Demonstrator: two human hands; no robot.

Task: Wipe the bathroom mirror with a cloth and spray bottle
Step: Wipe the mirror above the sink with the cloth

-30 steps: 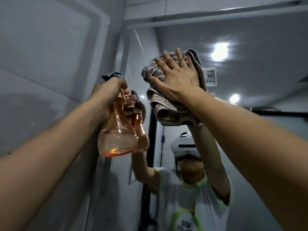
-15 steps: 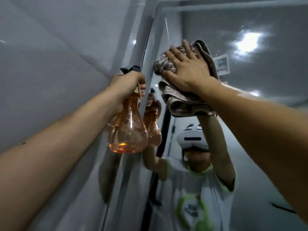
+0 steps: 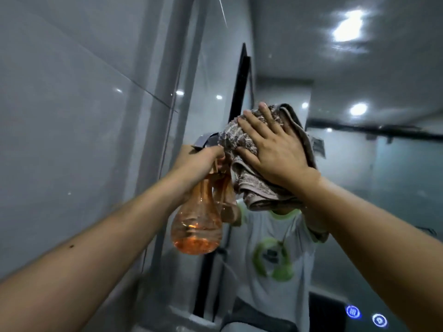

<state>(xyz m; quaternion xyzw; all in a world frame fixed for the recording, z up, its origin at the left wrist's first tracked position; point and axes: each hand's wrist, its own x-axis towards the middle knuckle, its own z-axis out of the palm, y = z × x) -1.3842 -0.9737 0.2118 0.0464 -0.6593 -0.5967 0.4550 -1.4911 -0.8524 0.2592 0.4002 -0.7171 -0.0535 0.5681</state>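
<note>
Glossy grey wall tiles (image 3: 72, 97) fill the left of the head view, with small light spots on their sheen. They meet the bathroom mirror (image 3: 395, 188), which takes up the centre and right.

The right grip (image 3: 275, 154) lies flat and wide, fingers straight and a little spread. It presses a folded brown-grey terry cloth (image 3: 242, 185) against the glass, toward the mirror's left edge. The cloth bunches out above the fingertips and hangs in folds below the wrist, covering the head of the reflected person.

The left grip (image 3: 199, 161) is curled tight round the neck of an orange translucent spray bottle (image 3: 196, 224). It holds the bottle in the air just in front of the mirror's left edge. The bottle hangs neck up and a little tilted, with orange liquid pooled in its round base. Its grey trigger head (image 3: 206, 141) shows above the knuckles, right against the cloth's left side; whether the two touch I cannot tell. The bottle's reflection sits just to its right in the glass.

Inside the mirror are a white T-shirt with a green round print (image 3: 273, 259), a black door frame (image 3: 239, 92) and bright ceiling lights (image 3: 347, 26). Two small blue lit icons (image 3: 352, 311) glow near the mirror's lower right corner.
</note>
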